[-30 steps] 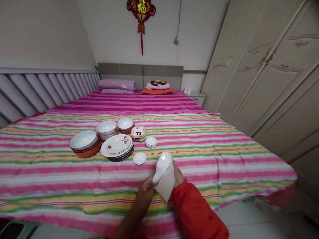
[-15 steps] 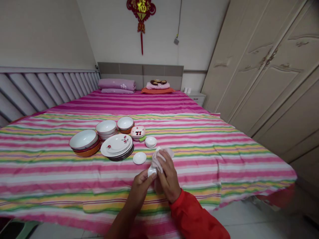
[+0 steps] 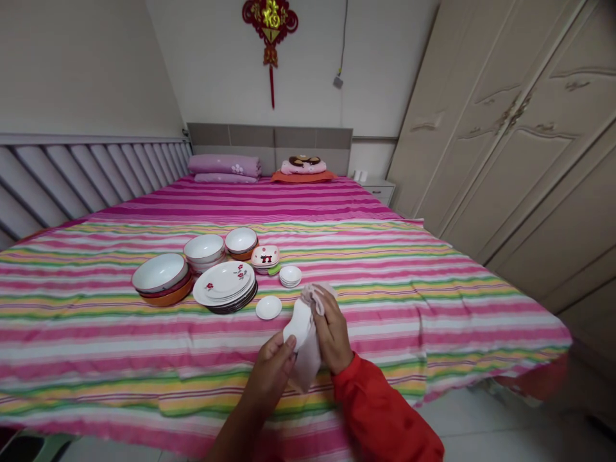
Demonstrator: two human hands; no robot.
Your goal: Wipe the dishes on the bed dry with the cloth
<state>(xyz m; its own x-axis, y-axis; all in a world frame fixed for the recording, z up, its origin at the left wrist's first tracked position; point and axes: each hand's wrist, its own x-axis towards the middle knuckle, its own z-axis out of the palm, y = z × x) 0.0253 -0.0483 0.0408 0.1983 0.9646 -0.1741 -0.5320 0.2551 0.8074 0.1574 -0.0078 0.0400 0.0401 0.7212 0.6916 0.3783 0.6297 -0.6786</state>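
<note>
While your head view is looking down over the bed, your left hand is gripping the narrow lower end of the white spoon, thumb on top and fingers curling beneath. Your right hand is closing on a pale cloth, its fingers bunching it around the upper end of the spoon, so that end is partly hiding from you. The rest of the cloth is hanging down between your two hands. You are holding the spoon tilted, above the near part of the bed, and a red sleeve is covering your right forearm.

Just beyond the spoon, to its left, a white saucer is lying on the striped cover, and a short stack of small bowls is standing behind it. Left of the saucer, flowered plates are sitting piled above dark ones. Square dishes are resting behind and to the right of the plates, a green piece showing at their edge. Three stacks of larger bowls are standing to the left of and behind the plates. Farther back, folded bedding is lying near the headboard.
</note>
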